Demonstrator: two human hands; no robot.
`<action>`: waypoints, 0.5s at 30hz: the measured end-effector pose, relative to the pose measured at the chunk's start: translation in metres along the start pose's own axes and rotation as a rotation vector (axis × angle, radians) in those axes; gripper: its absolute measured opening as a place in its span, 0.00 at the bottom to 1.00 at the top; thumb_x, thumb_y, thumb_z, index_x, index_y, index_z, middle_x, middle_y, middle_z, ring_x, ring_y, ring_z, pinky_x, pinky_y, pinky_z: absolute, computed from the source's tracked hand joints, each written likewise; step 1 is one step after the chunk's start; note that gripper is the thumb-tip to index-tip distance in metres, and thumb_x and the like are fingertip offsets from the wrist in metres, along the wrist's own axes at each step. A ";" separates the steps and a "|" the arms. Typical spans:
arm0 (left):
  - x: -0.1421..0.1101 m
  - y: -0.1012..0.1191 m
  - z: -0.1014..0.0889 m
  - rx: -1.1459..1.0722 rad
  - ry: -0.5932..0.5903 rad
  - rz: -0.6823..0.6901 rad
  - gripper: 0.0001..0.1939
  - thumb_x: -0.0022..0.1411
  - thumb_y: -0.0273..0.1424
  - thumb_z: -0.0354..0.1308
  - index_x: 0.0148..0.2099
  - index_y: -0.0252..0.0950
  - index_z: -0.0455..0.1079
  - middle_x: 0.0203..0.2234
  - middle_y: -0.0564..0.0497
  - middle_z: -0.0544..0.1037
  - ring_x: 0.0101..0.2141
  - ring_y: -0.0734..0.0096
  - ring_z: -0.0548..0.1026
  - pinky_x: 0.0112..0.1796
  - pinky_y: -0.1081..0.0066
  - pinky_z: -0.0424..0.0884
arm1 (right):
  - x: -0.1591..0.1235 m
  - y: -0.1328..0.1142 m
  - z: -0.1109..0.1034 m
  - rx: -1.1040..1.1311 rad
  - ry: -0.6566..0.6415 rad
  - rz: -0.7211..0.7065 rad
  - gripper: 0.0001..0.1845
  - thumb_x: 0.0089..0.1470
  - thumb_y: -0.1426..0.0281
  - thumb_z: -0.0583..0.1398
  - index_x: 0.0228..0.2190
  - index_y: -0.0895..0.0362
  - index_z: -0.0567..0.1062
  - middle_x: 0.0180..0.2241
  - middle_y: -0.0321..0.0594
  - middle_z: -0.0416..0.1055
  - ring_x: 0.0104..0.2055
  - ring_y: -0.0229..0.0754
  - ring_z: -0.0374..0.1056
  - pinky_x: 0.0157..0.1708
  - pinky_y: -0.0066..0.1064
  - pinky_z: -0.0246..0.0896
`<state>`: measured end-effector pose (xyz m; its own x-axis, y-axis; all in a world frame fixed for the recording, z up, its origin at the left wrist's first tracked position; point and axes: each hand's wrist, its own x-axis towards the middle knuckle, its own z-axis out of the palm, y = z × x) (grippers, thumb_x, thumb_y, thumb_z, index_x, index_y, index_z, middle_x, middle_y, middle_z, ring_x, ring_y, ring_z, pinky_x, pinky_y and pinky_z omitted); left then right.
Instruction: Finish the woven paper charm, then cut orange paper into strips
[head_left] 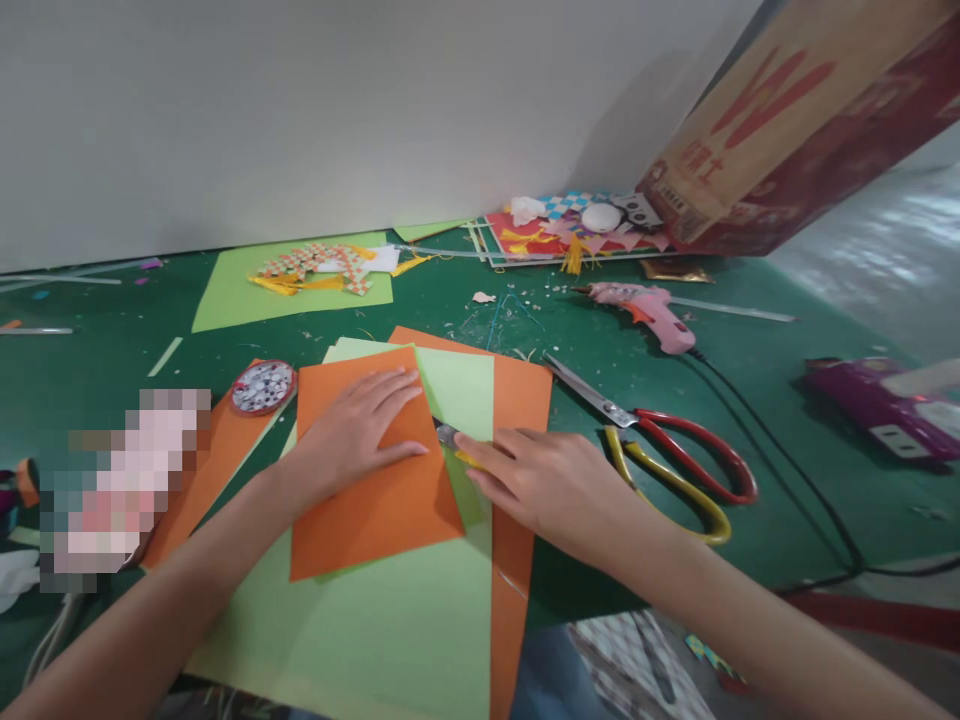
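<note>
My left hand lies flat, fingers spread, on an orange sheet of paper. Beneath that sheet, a green edge peeks out along its right side. My right hand is closed around a yellow-handled utility knife, its blade end touching the papers by the orange sheet's right edge. Under both hands lie a larger light green sheet and another orange sheet. Scissors with one red and one yellow handle rest just right of the papers.
A pink glue gun with a black cord sits behind the scissors. Further right is a purple power strip. A round case of googly eyes stands at the left. Woven paper crafts and a paper bag are at the back.
</note>
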<state>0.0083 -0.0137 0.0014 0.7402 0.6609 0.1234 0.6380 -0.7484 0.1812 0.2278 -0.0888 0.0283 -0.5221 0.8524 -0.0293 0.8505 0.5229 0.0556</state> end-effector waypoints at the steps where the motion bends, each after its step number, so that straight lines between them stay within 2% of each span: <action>1: 0.000 -0.002 0.001 0.005 -0.002 -0.013 0.35 0.63 0.53 0.41 0.61 0.34 0.57 0.61 0.42 0.61 0.61 0.58 0.58 0.60 0.56 0.53 | 0.000 0.000 0.001 -0.001 0.006 0.001 0.19 0.61 0.67 0.51 0.52 0.53 0.70 0.29 0.41 0.75 0.28 0.36 0.69 0.21 0.29 0.43; 5: -0.003 -0.002 0.004 0.018 -0.029 -0.018 0.35 0.64 0.52 0.40 0.63 0.30 0.54 0.62 0.41 0.58 0.62 0.61 0.54 0.61 0.57 0.49 | 0.001 0.000 0.003 -0.006 0.020 0.022 0.19 0.61 0.67 0.52 0.51 0.53 0.71 0.28 0.40 0.75 0.27 0.36 0.68 0.21 0.29 0.42; 15: -0.002 -0.001 0.005 0.015 -0.004 -0.008 0.35 0.64 0.52 0.40 0.63 0.32 0.55 0.62 0.42 0.59 0.62 0.60 0.55 0.61 0.56 0.50 | 0.014 0.003 0.002 -0.008 -0.053 0.073 0.21 0.62 0.65 0.48 0.54 0.52 0.67 0.31 0.42 0.75 0.30 0.38 0.71 0.20 0.29 0.43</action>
<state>0.0071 -0.0143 -0.0044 0.7362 0.6664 0.1178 0.6467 -0.7441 0.1676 0.2237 -0.0754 0.0263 -0.4543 0.8875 -0.0774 0.8858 0.4593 0.0671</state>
